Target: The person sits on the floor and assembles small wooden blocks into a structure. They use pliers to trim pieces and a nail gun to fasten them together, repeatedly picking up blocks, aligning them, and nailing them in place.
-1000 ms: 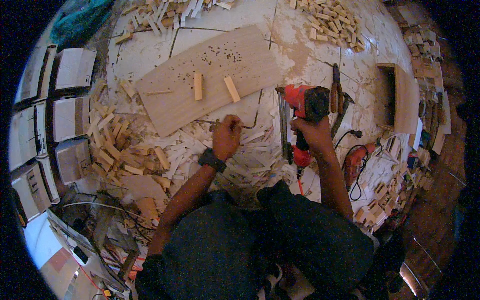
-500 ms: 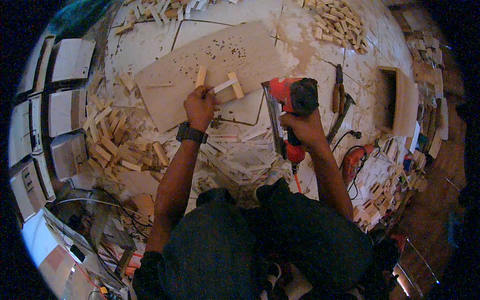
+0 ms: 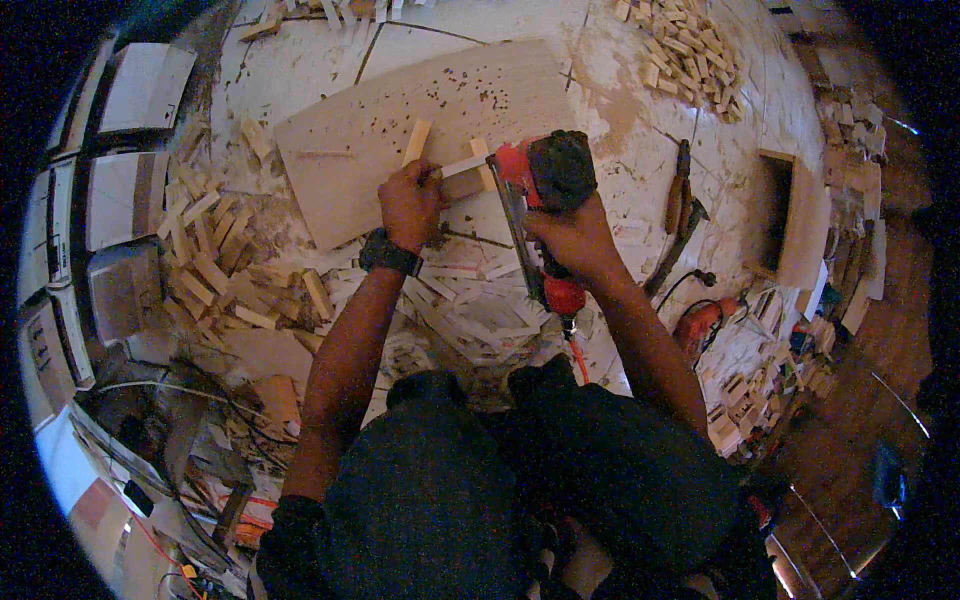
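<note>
A flat plywood board (image 3: 360, 140) lies on the floor in front of me, pocked with small holes. My left hand (image 3: 410, 205) presses a thin wooden strip (image 3: 462, 166) across two short upright wooden blocks (image 3: 416, 143) on the board's near edge. My right hand (image 3: 570, 235) grips a red and black nail gun (image 3: 545, 180), whose nose sits right beside the strip's right end. A black watch (image 3: 388, 255) is on my left wrist.
Loose wood offcuts (image 3: 210, 270) pile at the left and white strips (image 3: 470, 310) lie before my knees. More small blocks (image 3: 690, 50) are heaped at the far right. Pliers (image 3: 680, 185), an open wooden box (image 3: 790, 215) and an orange power tool (image 3: 705, 325) lie right. White panels (image 3: 120, 190) line the left.
My left hand moved up from the floor onto the board and set a strip across the two blocks. The nail gun moved left, up to the strip's end.
</note>
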### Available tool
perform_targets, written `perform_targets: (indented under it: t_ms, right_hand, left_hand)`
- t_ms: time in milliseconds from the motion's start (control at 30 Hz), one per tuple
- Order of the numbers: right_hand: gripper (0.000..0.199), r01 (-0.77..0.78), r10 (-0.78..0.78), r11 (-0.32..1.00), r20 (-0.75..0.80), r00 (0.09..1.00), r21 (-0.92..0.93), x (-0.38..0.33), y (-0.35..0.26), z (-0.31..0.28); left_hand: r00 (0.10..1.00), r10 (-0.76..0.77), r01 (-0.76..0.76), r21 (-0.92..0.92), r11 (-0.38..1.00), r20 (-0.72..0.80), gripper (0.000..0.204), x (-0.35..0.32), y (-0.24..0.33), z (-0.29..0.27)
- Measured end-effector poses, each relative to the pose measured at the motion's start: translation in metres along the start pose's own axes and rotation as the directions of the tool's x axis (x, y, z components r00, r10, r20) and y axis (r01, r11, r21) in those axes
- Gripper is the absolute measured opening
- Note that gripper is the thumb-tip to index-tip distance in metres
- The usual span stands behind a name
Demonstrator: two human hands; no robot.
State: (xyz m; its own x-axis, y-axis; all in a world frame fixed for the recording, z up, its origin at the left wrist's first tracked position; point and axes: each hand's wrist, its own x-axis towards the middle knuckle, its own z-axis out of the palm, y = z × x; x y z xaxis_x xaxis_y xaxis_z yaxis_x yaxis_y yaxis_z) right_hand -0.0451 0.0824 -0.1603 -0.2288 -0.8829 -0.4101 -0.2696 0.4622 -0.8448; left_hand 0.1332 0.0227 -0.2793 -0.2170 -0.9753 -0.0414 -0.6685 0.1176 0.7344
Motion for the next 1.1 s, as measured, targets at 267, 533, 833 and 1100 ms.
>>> perform_targets:
  t_ms: [267,533,833,1100]
  right_hand:
    - [0.034,0.065,-0.058,0.982,0.046,0.997,-0.177,0.006,-0.015,0.013]
    - [0.027,0.047,-0.044,0.982,0.016,0.999,-0.183,0.008,-0.013,0.018]
    - [0.033,0.169,-0.167,0.959,0.029,0.986,-0.226,0.017,0.018,0.022]
    - [0.027,0.033,-0.031,0.982,0.016,0.999,-0.186,0.006,0.014,0.018]
  left_hand:
    - [0.989,-0.143,0.148,-0.131,0.98,0.048,0.013,0.001,-0.001,0.001]
    - [0.993,-0.116,0.118,-0.138,0.983,0.026,0.014,0.001,-0.004,0.004]
    - [0.996,-0.079,0.081,-0.049,0.995,0.039,0.015,0.001,-0.008,0.007]
    - [0.988,-0.099,0.112,-0.106,0.988,0.116,0.016,0.006,-0.007,0.002]
